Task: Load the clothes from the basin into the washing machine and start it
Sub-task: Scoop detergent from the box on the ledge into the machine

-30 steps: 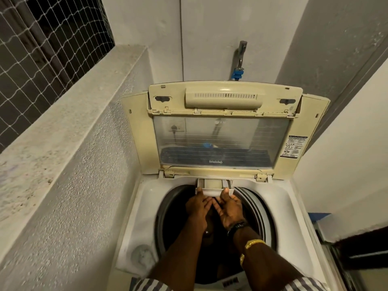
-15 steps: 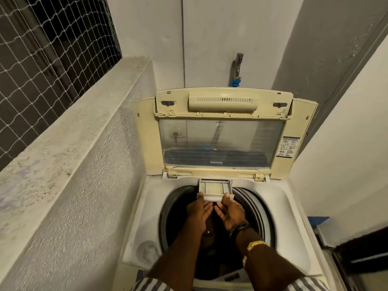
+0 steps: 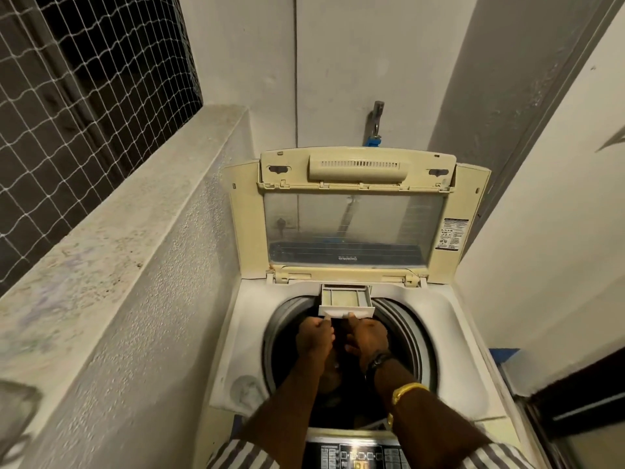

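A cream top-loading washing machine [image 3: 466, 336] stands below me with its lid [image 3: 355, 228] raised against the back wall. Its drum [image 3: 416, 333] is dark inside; I cannot make out the clothes in it. A small white detergent drawer [image 3: 346, 301] sticks out over the drum's far rim. My left hand [image 3: 314, 336] and my right hand [image 3: 367, 335] both grip the drawer's front edge, side by side, fingers curled on it. The control panel [image 3: 355, 455] shows at the bottom edge. No basin is in view.
A rough concrete ledge [image 3: 111, 238] with netting [image 3: 77, 96] above runs along the left, close to the machine. A tap with a blue fitting [image 3: 375, 125] is on the wall behind. A white wall and a dark door frame [image 3: 575, 411] close in on the right.
The drawer has slid farther out over the drum with both hands on its front edge. The view has drawn back and tilted, so the control panel now shows.
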